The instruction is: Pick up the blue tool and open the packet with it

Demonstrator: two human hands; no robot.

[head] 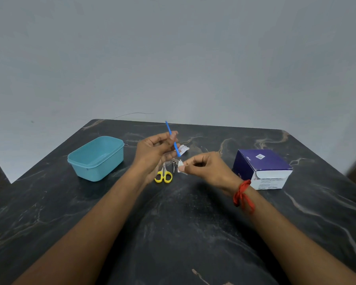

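Blue stick: held upright, tilted away, in left hand, fingers curled round it, a torn wrapper at its lower end. Right hand, just beside: pinches a white scrap. Beneath, on worktop: yellow scissors. Outward: teal tub left, purple box right.

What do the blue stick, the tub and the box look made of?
Blue stick, held in the left hand: looks like smooth plastic, thin, straight and evenly coloured. Tub: teal plastic, likely moulded, with rounded corners and a soft sheen. Box: printed cardboard, purple and white, with folded edges and a flap; matte to slightly glossy.
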